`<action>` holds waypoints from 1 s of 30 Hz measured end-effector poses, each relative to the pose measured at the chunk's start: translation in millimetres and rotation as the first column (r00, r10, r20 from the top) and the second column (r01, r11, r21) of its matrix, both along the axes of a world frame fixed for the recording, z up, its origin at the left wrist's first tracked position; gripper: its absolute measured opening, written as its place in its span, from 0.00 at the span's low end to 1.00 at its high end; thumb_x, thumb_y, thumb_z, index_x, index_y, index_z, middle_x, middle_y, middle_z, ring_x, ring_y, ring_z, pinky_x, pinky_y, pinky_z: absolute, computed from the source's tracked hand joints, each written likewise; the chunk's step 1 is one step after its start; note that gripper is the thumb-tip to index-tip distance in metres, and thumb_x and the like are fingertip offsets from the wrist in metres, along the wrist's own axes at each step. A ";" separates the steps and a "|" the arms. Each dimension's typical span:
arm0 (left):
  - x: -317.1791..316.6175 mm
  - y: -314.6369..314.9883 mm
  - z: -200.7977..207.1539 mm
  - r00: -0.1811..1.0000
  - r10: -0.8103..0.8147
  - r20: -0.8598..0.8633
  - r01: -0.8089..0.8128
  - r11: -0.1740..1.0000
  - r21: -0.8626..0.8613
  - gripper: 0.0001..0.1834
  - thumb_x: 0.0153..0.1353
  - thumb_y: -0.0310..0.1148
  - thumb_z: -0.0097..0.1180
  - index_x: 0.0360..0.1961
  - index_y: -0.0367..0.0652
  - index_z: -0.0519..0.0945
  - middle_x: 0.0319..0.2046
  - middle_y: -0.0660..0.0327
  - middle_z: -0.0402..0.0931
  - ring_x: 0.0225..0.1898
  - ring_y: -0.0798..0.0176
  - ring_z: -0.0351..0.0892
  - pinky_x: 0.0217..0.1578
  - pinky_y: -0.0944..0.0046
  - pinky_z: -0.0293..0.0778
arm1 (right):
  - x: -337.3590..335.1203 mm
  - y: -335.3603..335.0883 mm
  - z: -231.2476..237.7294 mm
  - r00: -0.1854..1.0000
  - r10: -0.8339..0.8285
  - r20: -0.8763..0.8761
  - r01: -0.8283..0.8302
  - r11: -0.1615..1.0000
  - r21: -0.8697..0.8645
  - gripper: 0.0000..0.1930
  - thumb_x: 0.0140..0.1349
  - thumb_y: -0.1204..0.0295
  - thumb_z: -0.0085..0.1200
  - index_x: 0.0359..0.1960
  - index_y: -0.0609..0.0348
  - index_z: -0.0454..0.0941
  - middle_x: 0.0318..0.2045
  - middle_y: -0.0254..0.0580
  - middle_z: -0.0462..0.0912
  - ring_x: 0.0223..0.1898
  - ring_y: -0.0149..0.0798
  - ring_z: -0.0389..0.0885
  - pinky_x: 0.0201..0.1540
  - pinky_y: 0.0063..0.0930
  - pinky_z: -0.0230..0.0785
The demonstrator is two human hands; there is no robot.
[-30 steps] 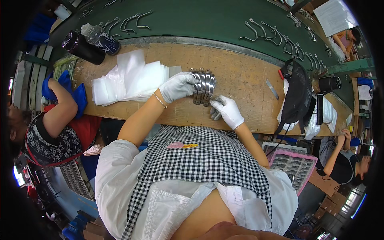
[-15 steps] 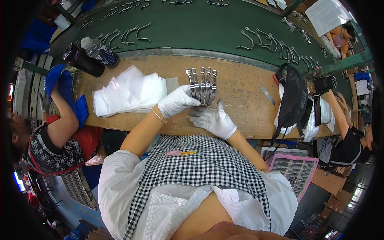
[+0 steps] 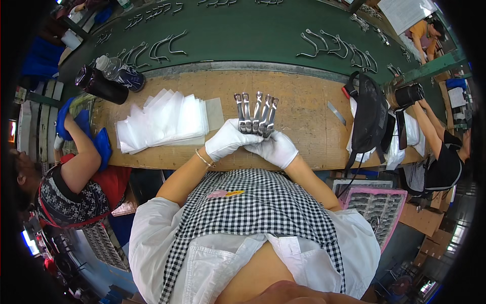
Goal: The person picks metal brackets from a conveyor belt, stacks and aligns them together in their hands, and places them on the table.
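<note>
Several shiny metal handles stand up side by side in a small fan over the brown worktable, with their flattened ends at the top. My left hand, in a white glove, grips their lower ends from the left, thumb across the front. From below and the right, my right hand, also gloved, closes round the bottom of the same bunch; some of its fingers are hidden behind the handles. Left of my left hand lies a fanned stack of clear plastic bags.
Bent metal handles lie in rows on the green surface beyond the cardboard-topped table. A dark flask and plastic bottle stand far left. Rightward are a metal strip and black bag. People work at both sides.
My right hand, open and apart from the handles before, has come up and closed on their lower ends. The bunch is held slightly lower, and its upper ends lie differently.
</note>
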State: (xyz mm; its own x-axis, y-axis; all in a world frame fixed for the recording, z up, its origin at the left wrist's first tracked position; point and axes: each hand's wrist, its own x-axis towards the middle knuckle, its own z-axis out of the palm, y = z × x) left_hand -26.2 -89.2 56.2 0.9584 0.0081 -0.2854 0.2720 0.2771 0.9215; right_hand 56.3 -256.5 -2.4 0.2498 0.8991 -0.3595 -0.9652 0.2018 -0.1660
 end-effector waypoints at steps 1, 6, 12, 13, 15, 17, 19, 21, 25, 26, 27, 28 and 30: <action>-0.6 -1.4 -3.0 1.000 -0.007 -0.001 0.007 1.000 0.012 0.15 0.53 0.26 0.67 0.44 0.41 0.83 0.40 0.62 0.84 0.42 0.71 0.80 0.47 0.69 0.75 | 0.6 -0.8 2.4 0.999 -0.009 -0.034 0.009 1.000 -0.015 0.23 0.73 0.63 0.35 0.62 0.68 0.59 0.60 0.60 0.66 0.60 0.54 0.69 0.65 0.56 0.60; -6.5 -4.9 -5.3 0.999 -0.038 -0.026 0.039 0.998 0.039 0.17 0.52 0.26 0.68 0.45 0.40 0.83 0.40 0.61 0.84 0.42 0.70 0.81 0.47 0.68 0.76 | 1.4 -3.6 6.7 0.999 -0.032 0.011 0.034 0.992 -0.125 0.22 0.73 0.65 0.33 0.61 0.70 0.60 0.59 0.63 0.67 0.59 0.55 0.71 0.63 0.57 0.64; -8.2 -9.1 -2.4 0.999 -0.027 -0.042 0.027 0.999 0.019 0.17 0.52 0.26 0.69 0.44 0.39 0.83 0.40 0.60 0.83 0.42 0.70 0.81 0.47 0.69 0.77 | 1.4 -4.1 4.1 0.999 -0.045 -0.030 0.041 0.989 -0.139 0.21 0.74 0.64 0.33 0.62 0.65 0.61 0.58 0.59 0.69 0.58 0.55 0.72 0.61 0.57 0.67; -8.8 -9.7 -1.8 0.999 -0.027 -0.043 0.028 0.999 0.025 0.17 0.52 0.27 0.69 0.44 0.39 0.83 0.40 0.60 0.83 0.42 0.70 0.81 0.47 0.69 0.77 | 1.5 -4.0 3.9 0.998 -0.049 -0.050 0.042 0.990 -0.138 0.21 0.74 0.63 0.34 0.62 0.63 0.61 0.58 0.58 0.69 0.58 0.55 0.72 0.60 0.57 0.67; -10.5 -10.7 -3.1 0.999 -0.020 -0.050 0.022 0.999 0.031 0.17 0.52 0.28 0.69 0.44 0.39 0.83 0.40 0.61 0.83 0.41 0.70 0.81 0.46 0.69 0.77 | 1.1 -4.1 4.0 0.998 -0.048 -0.046 0.041 0.989 -0.145 0.21 0.74 0.63 0.34 0.62 0.63 0.61 0.58 0.57 0.70 0.58 0.55 0.72 0.60 0.58 0.67; -12.1 -12.1 -3.4 0.998 -0.016 -0.056 0.018 0.999 0.038 0.17 0.52 0.29 0.69 0.44 0.39 0.83 0.40 0.61 0.83 0.41 0.70 0.81 0.46 0.70 0.77 | 0.4 -4.0 5.6 0.998 -0.049 -0.042 0.042 0.988 -0.151 0.21 0.74 0.63 0.34 0.62 0.62 0.61 0.57 0.57 0.70 0.58 0.55 0.72 0.60 0.59 0.67; -12.6 -16.4 -3.2 0.997 0.057 -0.049 -0.055 0.997 0.047 0.16 0.53 0.28 0.68 0.45 0.38 0.82 0.40 0.61 0.83 0.41 0.71 0.80 0.45 0.70 0.77 | -0.4 -4.0 10.7 0.999 -0.047 -0.013 0.044 0.978 -0.203 0.21 0.74 0.63 0.34 0.63 0.62 0.60 0.58 0.58 0.69 0.58 0.56 0.72 0.61 0.59 0.66; -13.7 -19.4 -5.1 0.995 0.097 -0.022 -0.096 0.995 0.037 0.16 0.54 0.28 0.67 0.44 0.37 0.82 0.39 0.61 0.83 0.40 0.71 0.80 0.44 0.70 0.77 | -2.2 -3.1 14.0 0.999 -0.047 -0.019 0.042 0.981 -0.188 0.22 0.74 0.63 0.34 0.62 0.64 0.60 0.59 0.58 0.68 0.59 0.56 0.71 0.61 0.59 0.65; -11.9 -23.7 -5.1 0.982 0.189 -0.022 -0.190 0.980 -0.061 0.14 0.55 0.27 0.66 0.42 0.37 0.82 0.38 0.61 0.83 0.39 0.71 0.80 0.43 0.70 0.76 | -5.1 -3.8 1.2 0.996 -0.074 -0.052 0.068 0.992 -0.106 0.22 0.74 0.64 0.34 0.62 0.69 0.59 0.60 0.61 0.65 0.60 0.57 0.68 0.65 0.56 0.62; -11.8 -24.5 -4.6 0.982 0.189 -0.021 -0.190 0.980 -0.060 0.14 0.55 0.27 0.66 0.42 0.37 0.82 0.38 0.61 0.83 0.39 0.71 0.80 0.43 0.70 0.76 | -6.0 -3.4 1.0 0.996 -0.073 -0.051 0.067 0.992 -0.106 0.22 0.74 0.64 0.34 0.62 0.69 0.59 0.60 0.61 0.65 0.60 0.57 0.68 0.65 0.56 0.62; -12.0 -25.3 -3.7 0.978 0.207 -0.020 -0.208 0.977 -0.045 0.13 0.55 0.27 0.66 0.42 0.37 0.82 0.38 0.61 0.83 0.39 0.71 0.80 0.43 0.71 0.76 | -7.4 -2.0 1.9 0.995 -0.073 -0.067 0.068 0.995 -0.078 0.23 0.74 0.65 0.33 0.62 0.71 0.58 0.60 0.61 0.65 0.61 0.56 0.68 0.66 0.55 0.61; -11.9 -26.2 -3.2 0.975 0.223 -0.018 -0.224 0.974 -0.032 0.13 0.55 0.27 0.66 0.41 0.37 0.82 0.37 0.61 0.83 0.39 0.71 0.80 0.43 0.71 0.76 | -8.7 -1.1 2.9 0.994 -0.075 -0.083 0.070 0.996 -0.051 0.23 0.74 0.65 0.32 0.62 0.73 0.58 0.60 0.62 0.65 0.61 0.56 0.67 0.67 0.53 0.60; -11.7 -27.0 0.0 0.978 0.209 -0.021 -0.210 0.977 -0.040 0.13 0.55 0.26 0.66 0.42 0.36 0.82 0.38 0.60 0.83 0.39 0.71 0.80 0.44 0.70 0.76 | -10.5 -1.1 0.4 0.996 -0.063 -0.069 0.062 0.998 -0.021 0.22 0.74 0.67 0.30 0.62 0.73 0.58 0.60 0.62 0.65 0.61 0.56 0.67 0.67 0.52 0.59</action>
State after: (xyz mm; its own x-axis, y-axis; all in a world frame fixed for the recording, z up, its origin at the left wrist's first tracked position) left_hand -37.8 -116.2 56.3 0.9317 0.1959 -0.3058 0.2192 0.3679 0.9037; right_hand 45.8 -257.6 -2.0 0.2791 0.8755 -0.3944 -0.9602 0.2597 -0.1029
